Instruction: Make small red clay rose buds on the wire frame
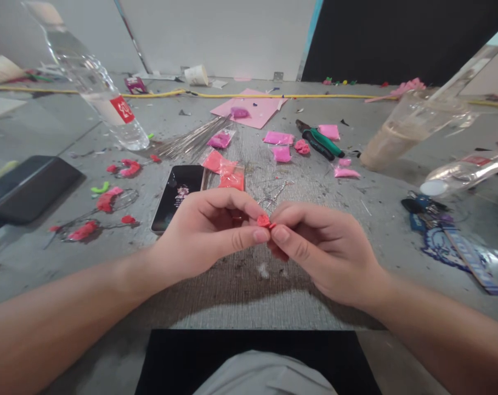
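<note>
A grey, scuffed tabletop (249,296) ran out to a pale wall and was strewn with craft litter. A clear water bottle (96,88) stood at the far left. A dark phone (178,196) lay face up just beyond the hands, with orange-red packets (224,170) beside it and a bundle of thin wires (191,142) farther back. Pink packets (278,137) and green-handled pliers (321,141) lay behind on the right.

The left hand (203,236) and the right hand (323,247) met above the middle of the tabletop. Both were curled nearly closed, thumb and forefinger of each pinching a small red clay piece (264,220). The piece sat between the fingertips, off the surface and mostly hidden by them, so its shape could not be made out.

For so small and soft a bit, light and even pressure from the fingertip pads seemed wise. It would likely also help to turn the piece little by little, so it would not flatten or tear on one side.
</note>
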The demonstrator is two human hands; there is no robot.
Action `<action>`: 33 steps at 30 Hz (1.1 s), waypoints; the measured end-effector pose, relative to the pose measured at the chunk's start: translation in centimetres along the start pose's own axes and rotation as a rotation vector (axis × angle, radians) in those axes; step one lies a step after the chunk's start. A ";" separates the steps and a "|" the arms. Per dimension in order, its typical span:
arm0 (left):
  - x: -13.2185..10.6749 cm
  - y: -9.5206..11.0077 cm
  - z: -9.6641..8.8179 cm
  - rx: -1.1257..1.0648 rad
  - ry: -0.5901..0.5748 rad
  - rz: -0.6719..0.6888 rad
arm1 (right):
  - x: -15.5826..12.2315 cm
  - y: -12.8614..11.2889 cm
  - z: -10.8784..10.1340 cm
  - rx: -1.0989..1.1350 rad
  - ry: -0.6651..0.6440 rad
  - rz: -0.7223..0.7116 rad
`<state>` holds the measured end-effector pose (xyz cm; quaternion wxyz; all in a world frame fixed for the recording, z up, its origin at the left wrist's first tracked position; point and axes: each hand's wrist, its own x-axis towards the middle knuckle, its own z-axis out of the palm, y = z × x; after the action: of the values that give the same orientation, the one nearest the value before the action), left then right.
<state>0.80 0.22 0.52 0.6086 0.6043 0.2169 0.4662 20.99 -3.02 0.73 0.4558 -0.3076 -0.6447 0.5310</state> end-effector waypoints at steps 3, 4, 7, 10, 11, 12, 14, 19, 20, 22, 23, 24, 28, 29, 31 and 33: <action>0.0 0.1 0.0 -0.004 -0.016 0.013 | 0.0 0.0 0.0 0.022 -0.013 0.002; 0.0 0.1 0.0 -0.011 -0.023 0.012 | 0.0 0.0 0.0 0.036 -0.018 0.006; 0.0 0.1 0.0 -0.026 -0.032 -0.008 | 0.0 -0.1 0.1 0.064 -0.024 0.024; 0.0 0.1 0.0 -0.037 -0.033 -0.018 | 0.0 -0.1 0.2 0.090 -0.030 0.029; 0.0 0.1 0.0 -0.043 -0.035 -0.018 | 0.0 -0.1 0.2 0.102 -0.033 0.027; 0.0 0.1 0.0 -0.048 -0.038 -0.017 | 0.0 -0.1 0.2 0.114 -0.035 0.023; 0.0 0.1 0.0 -0.053 -0.045 -0.013 | 0.0 -0.1 0.2 0.132 -0.040 0.019; 0.1 0.3 0.2 -0.062 -0.073 -0.003 | 0.0 -0.1 0.2 0.146 -0.043 0.026; 0.1 0.3 0.2 -0.069 -0.077 -0.007 | 0.0 -0.1 0.2 0.143 -0.042 0.026; 0.0 0.3 0.2 -0.073 -0.076 -0.013 | 0.0 -0.1 0.2 0.138 -0.040 0.031; 0.0 0.3 0.2 -0.069 -0.071 -0.015 | 0.1 -0.1 0.2 0.139 -0.040 0.034; 0.0 0.3 0.2 -0.062 -0.067 -0.015 | 0.1 -0.1 0.2 0.142 -0.038 0.035; 0.0 0.4 0.1 -0.039 -0.066 -0.005 | 0.1 -0.2 0.2 0.146 -0.037 0.036; 0.0 0.4 0.1 -0.032 -0.068 0.001 | 0.1 -0.2 0.2 0.146 -0.036 0.032; 0.0 0.4 0.1 -0.014 -0.068 0.013 | 0.0 -0.2 0.2 0.147 -0.041 0.022; 0.0 0.4 0.0 0.007 -0.059 0.021 | 0.0 -0.1 0.2 0.147 -0.042 0.018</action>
<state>0.69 0.14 0.92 0.6076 0.6222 0.1942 0.4538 20.81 -3.15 0.86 0.4587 -0.2679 -0.6104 0.5876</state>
